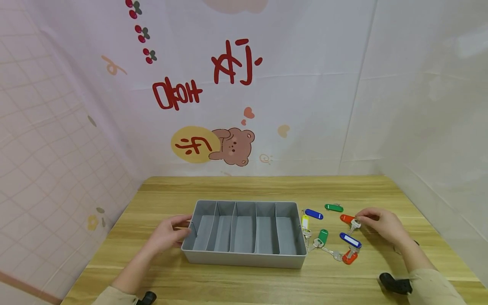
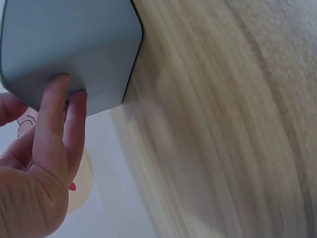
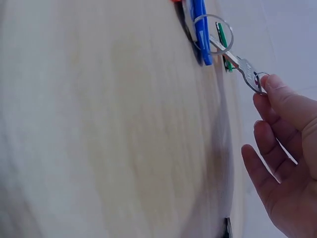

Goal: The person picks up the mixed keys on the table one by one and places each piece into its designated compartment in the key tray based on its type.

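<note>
Pinched a key in the right hand, seemingly best raised clear of the blue tag, with the left hand straight-fingered against the tray.

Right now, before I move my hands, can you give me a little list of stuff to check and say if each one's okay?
1. Right hand has the key: ok, it pinches it.
2. Key free of the ring by the blue tag: cannot tell, they overlap in the right wrist view.
3. Left hand at the tray: ok, it touches the left end.
4. Tray on the table, open side up: ok.
5. Plenty of room right of the tray: not ok, the yellow tag lies close beside it.
</note>
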A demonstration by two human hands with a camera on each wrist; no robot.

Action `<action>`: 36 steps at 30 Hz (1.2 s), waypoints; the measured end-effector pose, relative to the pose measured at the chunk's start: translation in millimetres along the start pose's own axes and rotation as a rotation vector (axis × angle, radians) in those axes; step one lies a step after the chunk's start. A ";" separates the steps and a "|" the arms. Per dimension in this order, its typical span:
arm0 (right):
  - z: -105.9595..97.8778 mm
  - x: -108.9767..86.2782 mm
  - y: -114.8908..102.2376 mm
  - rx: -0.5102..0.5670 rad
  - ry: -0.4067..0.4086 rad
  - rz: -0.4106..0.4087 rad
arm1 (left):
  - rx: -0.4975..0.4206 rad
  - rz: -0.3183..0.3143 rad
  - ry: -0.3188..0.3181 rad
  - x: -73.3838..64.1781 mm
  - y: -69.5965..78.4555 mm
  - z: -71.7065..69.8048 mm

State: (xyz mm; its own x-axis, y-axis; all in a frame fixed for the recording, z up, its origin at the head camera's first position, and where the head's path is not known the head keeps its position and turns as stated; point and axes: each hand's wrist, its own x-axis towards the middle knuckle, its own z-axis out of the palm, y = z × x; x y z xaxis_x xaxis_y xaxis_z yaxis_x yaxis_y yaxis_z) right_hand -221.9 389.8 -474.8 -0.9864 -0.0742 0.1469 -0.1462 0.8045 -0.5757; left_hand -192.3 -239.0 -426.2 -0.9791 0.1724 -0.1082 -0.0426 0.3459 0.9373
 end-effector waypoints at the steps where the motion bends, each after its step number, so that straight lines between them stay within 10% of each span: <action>1: -1.0 -0.5 -1.0 -0.002 0.006 -0.006 | 0.000 -0.002 0.005 -0.2 0.1 0.4; 36: -10.4 -3.4 -33.2 0.128 0.100 0.013 | -0.012 -0.034 0.060 -3.4 2.5 7.3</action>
State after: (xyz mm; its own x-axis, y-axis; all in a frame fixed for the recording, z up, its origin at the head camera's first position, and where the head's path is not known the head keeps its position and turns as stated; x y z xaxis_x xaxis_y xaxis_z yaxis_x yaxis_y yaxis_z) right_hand -212.9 369.4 -447.8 -0.9767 -0.0001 0.2145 -0.1483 0.7230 -0.6748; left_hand -187.6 -232.0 -425.9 -0.9871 0.1048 -0.1207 -0.0785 0.3400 0.9371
